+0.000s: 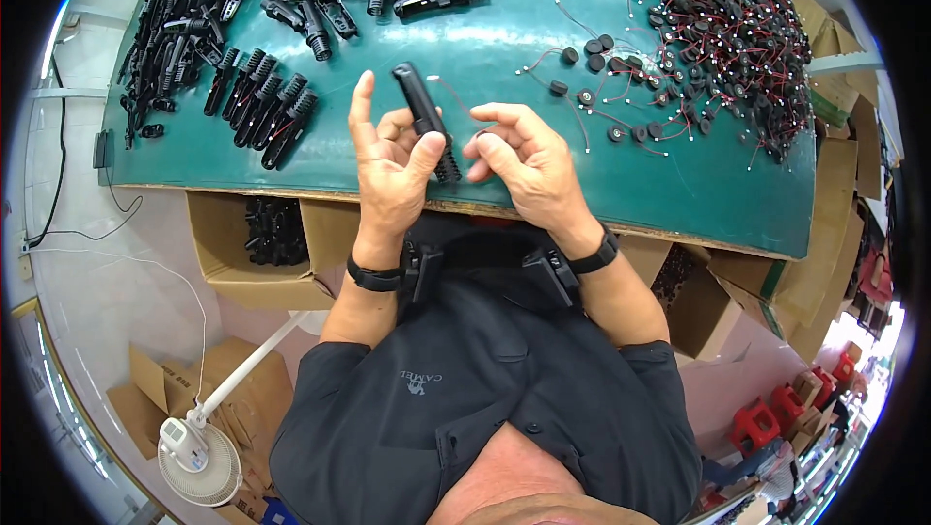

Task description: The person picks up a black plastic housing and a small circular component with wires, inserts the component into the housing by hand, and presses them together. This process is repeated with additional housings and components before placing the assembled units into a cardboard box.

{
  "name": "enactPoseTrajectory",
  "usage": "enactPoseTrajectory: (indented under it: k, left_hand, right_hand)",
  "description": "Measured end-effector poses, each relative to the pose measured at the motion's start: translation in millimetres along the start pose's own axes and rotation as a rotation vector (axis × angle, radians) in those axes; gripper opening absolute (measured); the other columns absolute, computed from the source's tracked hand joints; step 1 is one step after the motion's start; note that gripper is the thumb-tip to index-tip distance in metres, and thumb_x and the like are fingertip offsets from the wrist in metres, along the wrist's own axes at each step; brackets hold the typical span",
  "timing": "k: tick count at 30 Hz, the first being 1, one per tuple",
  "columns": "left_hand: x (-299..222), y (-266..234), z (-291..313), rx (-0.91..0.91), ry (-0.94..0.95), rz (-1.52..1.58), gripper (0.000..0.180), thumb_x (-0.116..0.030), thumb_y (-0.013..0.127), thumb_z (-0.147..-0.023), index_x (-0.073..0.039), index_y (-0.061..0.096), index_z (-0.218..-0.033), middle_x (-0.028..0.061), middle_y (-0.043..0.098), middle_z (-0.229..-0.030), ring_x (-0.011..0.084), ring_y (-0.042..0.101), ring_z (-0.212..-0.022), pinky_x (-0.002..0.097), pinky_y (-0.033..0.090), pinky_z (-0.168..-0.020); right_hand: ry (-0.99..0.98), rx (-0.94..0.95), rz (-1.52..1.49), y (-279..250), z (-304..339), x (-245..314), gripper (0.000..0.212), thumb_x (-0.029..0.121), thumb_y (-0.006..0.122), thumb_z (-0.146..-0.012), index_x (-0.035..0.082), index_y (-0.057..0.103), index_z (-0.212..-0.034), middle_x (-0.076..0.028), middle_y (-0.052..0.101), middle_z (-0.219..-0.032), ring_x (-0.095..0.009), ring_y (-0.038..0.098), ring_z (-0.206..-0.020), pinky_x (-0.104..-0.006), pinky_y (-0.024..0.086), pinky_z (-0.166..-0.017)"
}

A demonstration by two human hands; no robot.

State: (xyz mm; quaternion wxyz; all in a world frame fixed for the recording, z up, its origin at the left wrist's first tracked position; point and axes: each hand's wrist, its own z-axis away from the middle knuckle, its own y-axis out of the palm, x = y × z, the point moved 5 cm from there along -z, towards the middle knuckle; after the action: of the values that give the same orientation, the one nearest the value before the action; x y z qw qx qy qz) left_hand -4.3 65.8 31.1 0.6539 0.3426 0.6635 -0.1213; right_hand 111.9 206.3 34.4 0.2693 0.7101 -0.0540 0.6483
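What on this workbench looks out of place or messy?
Nothing looks damaged. The left hand holds a black ribbed plastic part beside the right hand. A few wired discs lie scattered away from the big heap.

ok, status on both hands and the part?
Left hand pinching black ribbed plastic part, upright over green table. Right hand open beside it, fingers curled, thin red wire nearby. Nothing in the way.

Matt black plastic housing (pixel 425 120); glossy green tabletop (pixel 485 50); brown cardboard boxes (pixel 228 244).
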Motion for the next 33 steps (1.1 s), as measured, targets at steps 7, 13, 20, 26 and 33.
enactPoseTrajectory:
  k: [7, 13, 20, 26, 33]
  left_hand:
    - [8.9, -6.5, -2.8, 0.161, 0.124, -0.499, 0.058, -0.014, 0.069, -0.106, -0.007, 0.048, -0.159, 0.0122, 0.048, -0.148, 0.0176, 0.064, -0.112, 0.0311, 0.055, -0.098]
    - [17.3, -10.7, -1.0, 0.126, -0.291, -0.169, 0.058, -0.002, 0.06, -0.105, -0.005, 0.046, -0.161, 0.0107, 0.044, -0.153, 0.02, 0.063, -0.12, 0.0328, 0.056, -0.102]
    - [10.1, 2.0, 2.8, 0.126, -0.268, 0.19, 0.071, 0.006, 0.063, -0.097, -0.006, 0.041, -0.163, 0.0107, 0.042, -0.154, 0.0288, 0.064, -0.126, 0.0428, 0.057, -0.106]
    - [-1.0, 6.3, -3.7, 0.211, -0.163, -0.527, 0.073, 0.002, 0.077, -0.089, -0.005, 0.05, -0.157, 0.0119, 0.053, -0.143, 0.0279, 0.068, -0.119, 0.0348, 0.059, -0.094]
    - [-30.8, 8.1, -12.6, 0.164, 0.492, -1.185, 0.052, -0.003, 0.084, -0.085, -0.003, 0.068, -0.134, 0.0129, 0.067, -0.115, 0.0325, 0.07, -0.108, 0.0392, 0.058, -0.091]
  right_hand:
    - [0.14, -0.092, -0.142, 0.8, -6.3, -21.7, 0.023, 0.014, 0.066, -0.109, 0.0, 0.064, -0.128, -0.011, 0.075, -0.104, -0.016, 0.074, -0.085, -0.029, 0.064, -0.077]
    - [0.057, -0.147, -0.24, 0.8, -2.6, -23.3, 0.027, 0.014, 0.067, -0.108, -0.001, 0.063, -0.13, -0.013, 0.075, -0.11, -0.018, 0.075, -0.091, -0.0313, 0.065, -0.083]
    - [0.008, -0.146, -0.259, -2.1, -1.1, -23.1, 0.029, 0.014, 0.067, -0.108, -0.001, 0.063, -0.132, -0.013, 0.074, -0.117, -0.018, 0.074, -0.099, -0.0326, 0.065, -0.088]
    - [-0.06, -0.188, -0.202, -0.2, -1.5, -22.1, 0.029, 0.015, 0.067, -0.108, 0.001, 0.063, -0.133, -0.011, 0.075, -0.118, -0.017, 0.072, -0.104, -0.0335, 0.063, -0.09]
    - [-0.111, -0.183, -0.249, -17.2, 4.7, -4.1, 0.027, 0.009, 0.068, -0.106, 0.0, 0.063, -0.132, -0.012, 0.074, -0.118, -0.017, 0.072, -0.102, -0.0338, 0.063, -0.091]
